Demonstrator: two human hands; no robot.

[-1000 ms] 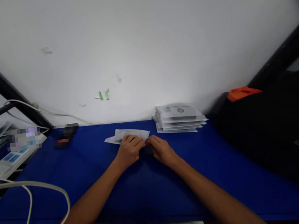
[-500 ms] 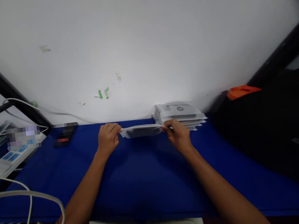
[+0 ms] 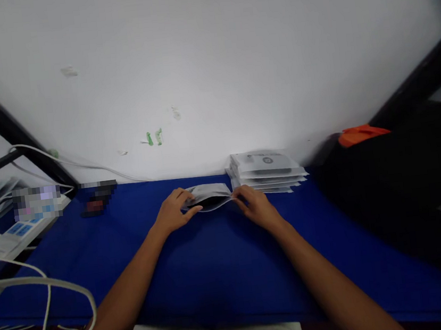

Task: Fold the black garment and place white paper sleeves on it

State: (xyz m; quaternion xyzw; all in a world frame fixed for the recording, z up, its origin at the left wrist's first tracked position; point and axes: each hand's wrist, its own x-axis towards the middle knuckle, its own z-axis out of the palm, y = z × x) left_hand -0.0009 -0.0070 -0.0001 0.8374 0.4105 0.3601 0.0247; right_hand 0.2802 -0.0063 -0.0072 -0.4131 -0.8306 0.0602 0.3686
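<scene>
Both hands are pinching the same thing here: the left hand [image 3: 175, 212] has its fingers closed on the left end of a flat white pouch [image 3: 209, 193], and the right hand [image 3: 254, 206] is closed on the right end, so the pouch hangs between the two grips just above the blue bench [image 3: 202, 274]. The near edge bows downward and there's a dark gap showing in it, looks like the mouth is open with something dark inside, though I can't tell what it is. Just past the right grip, touching the wall, sits a stack of similar white pouches [image 3: 266, 171]. Well off to the left grip's side there's a small dark thing with a red bit [image 3: 95, 202], and further out a white power strip [image 3: 10, 237] with white cables [image 3: 47, 293] looping toward the near bench edge. My guess at what could go wrong: with the mouth sagging open and only the two ends held, tipping it toward the body could let the contents slide out. Also the right hand is close enough to that stack that a wide move could knock the top ones askew.
</scene>
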